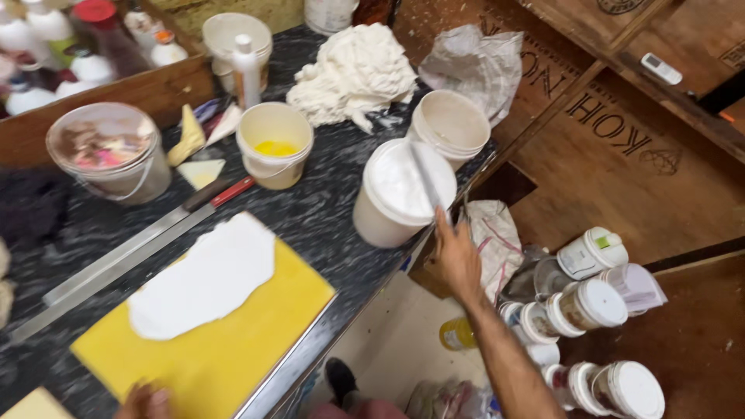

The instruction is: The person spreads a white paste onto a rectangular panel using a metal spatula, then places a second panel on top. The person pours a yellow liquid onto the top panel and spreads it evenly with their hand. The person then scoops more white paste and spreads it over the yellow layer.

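My right hand [456, 260] is shut on the handle of a long flat metal spatula [425, 177]. Its blade lies across the top of a white bucket [380, 221] full of white paste, at the counter's right edge. My left hand [144, 403] shows only at the bottom edge, with its fingers resting on the near side of a yellow board [233, 353]. A flat irregular patch of white paste [203, 281] is spread on that board. I cannot tell whether the left hand grips anything.
On the dark marbled counter [326, 206] stand a cream bucket with yellow paste [274, 143], empty stacked buckets [450, 124], a plastic-covered bucket [109, 151], a white doughy lump [353, 74] and long metal straightedges [116, 260]. Lidded jars [590, 302] crowd the floor at right.
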